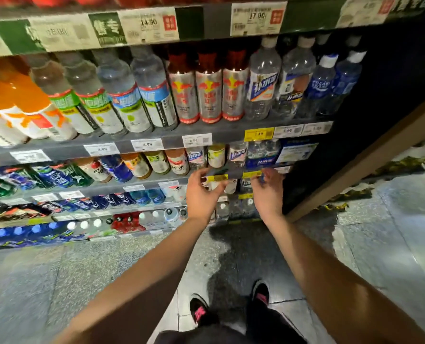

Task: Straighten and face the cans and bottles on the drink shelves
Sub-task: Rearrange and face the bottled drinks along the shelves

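Both arms extended to third shelf edge [233, 171]; left hand [202, 194] fingers curled, pinching yellow price strip [217, 178]; right hand [268, 192] pinching strip's right tag [252, 174]; small bottles [216, 155] stand upright on the shelf directly above the hands; red-and-silver cans [209, 95] one shelf higher.

Dim, blurred, perhaps wide-angle distortion
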